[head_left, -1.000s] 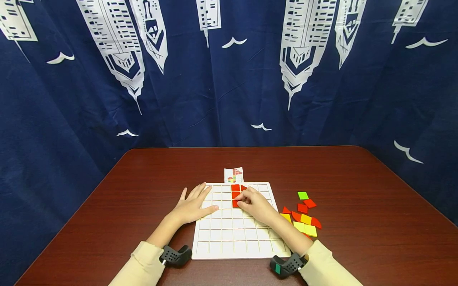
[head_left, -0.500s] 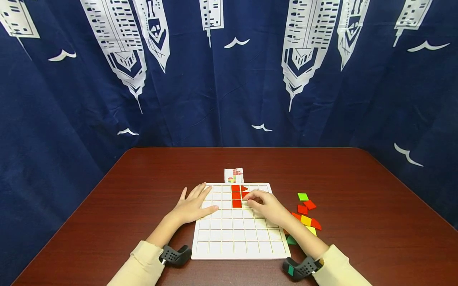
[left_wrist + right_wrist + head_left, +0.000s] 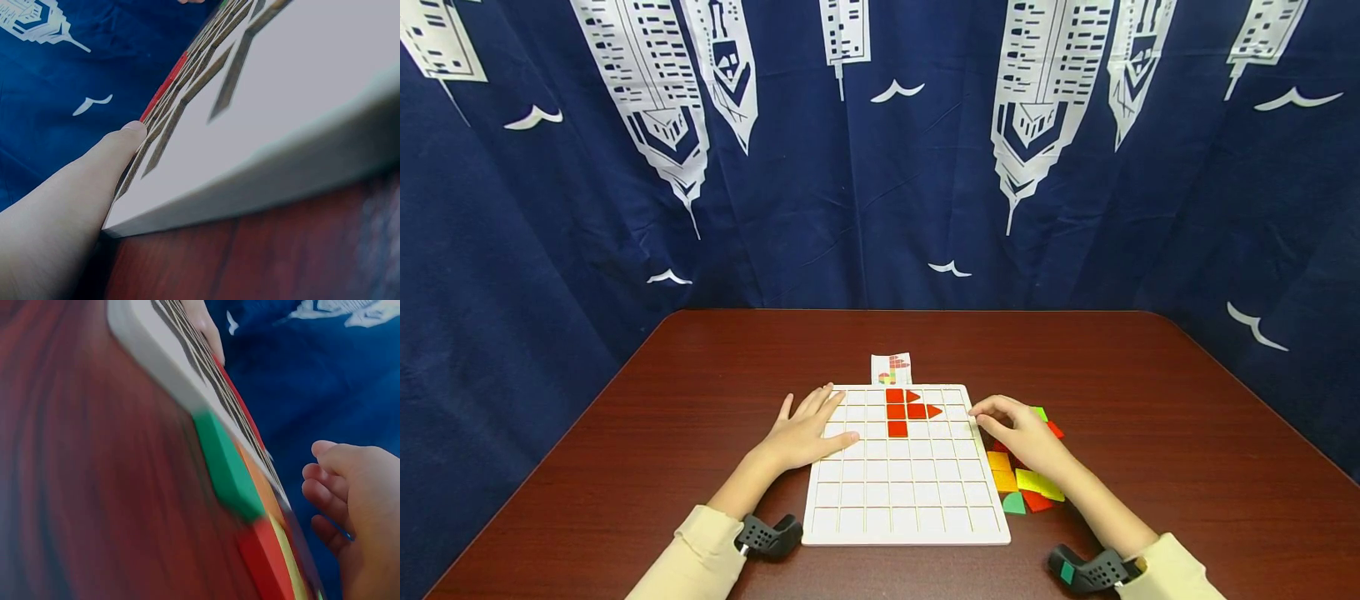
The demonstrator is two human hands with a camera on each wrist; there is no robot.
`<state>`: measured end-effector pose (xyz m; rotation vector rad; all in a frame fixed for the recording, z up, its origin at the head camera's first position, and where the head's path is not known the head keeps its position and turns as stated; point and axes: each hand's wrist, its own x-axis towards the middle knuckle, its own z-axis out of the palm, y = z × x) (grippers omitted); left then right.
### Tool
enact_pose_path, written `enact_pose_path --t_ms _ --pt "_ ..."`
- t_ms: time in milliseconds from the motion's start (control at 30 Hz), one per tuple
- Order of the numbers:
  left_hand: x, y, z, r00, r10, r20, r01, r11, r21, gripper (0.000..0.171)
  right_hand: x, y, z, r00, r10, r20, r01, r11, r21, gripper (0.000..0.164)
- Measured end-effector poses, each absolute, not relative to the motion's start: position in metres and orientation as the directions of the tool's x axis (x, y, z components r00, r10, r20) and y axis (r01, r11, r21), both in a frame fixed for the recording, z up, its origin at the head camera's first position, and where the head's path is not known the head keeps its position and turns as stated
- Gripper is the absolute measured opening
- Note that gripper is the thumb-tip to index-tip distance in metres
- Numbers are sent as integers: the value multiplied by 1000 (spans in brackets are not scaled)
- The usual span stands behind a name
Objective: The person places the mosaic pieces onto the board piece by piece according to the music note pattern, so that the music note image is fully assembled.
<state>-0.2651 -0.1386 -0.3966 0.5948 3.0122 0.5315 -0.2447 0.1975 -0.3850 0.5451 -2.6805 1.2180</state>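
Observation:
A white gridded board (image 3: 910, 492) lies on the table. My left hand (image 3: 801, 435) rests spread on its left side, thumb pointing inward; the left wrist view shows the thumb (image 3: 94, 175) along the edge. Red square tiles (image 3: 897, 428) form a column near the board's top, with another red square (image 3: 917, 411) to the right of the middle one. Two red triangle tiles (image 3: 933, 411) point right. My right hand (image 3: 1026, 437) is just past the board's right edge, above loose tiles, fingers loosely bent. Nothing shows between thumb and fingers (image 3: 325, 481) in the right wrist view.
Loose tiles lie against the board's right side: a green rounded piece (image 3: 1013, 503), a red one (image 3: 1037, 501), yellow (image 3: 1039, 483) and orange (image 3: 1003, 481) ones, some hidden under the right hand. A small printed card (image 3: 891, 368) sits behind the board. Blue curtain (image 3: 850, 208) hangs beyond.
My right hand has left the red tiles on the board and moved right, over the loose ones. A red square and triangle now show in the second row. My left hand stays put.

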Motion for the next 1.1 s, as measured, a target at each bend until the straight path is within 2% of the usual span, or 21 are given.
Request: enact_pose_path --t_ms 200,533,867,1100 --pt "-265 -139 -397 -927 372 42 365 871 330 80 -245 235 -386 -919 -219 328 -385 680 -624 15" --pt "-265 -138 -397 -928 372 40 364 872 327 80 -247 281 -386 -949 -153 277 -301 710 -636 18" --pt "-265 -138 -397 -927 374 39 365 872 327 80 -249 298 -385 -956 -271 115 -276 688 -671 25" --pt "-266 -138 -396 -927 373 38 364 871 330 81 -250 302 -384 -944 -317 91 -296 694 -656 28"
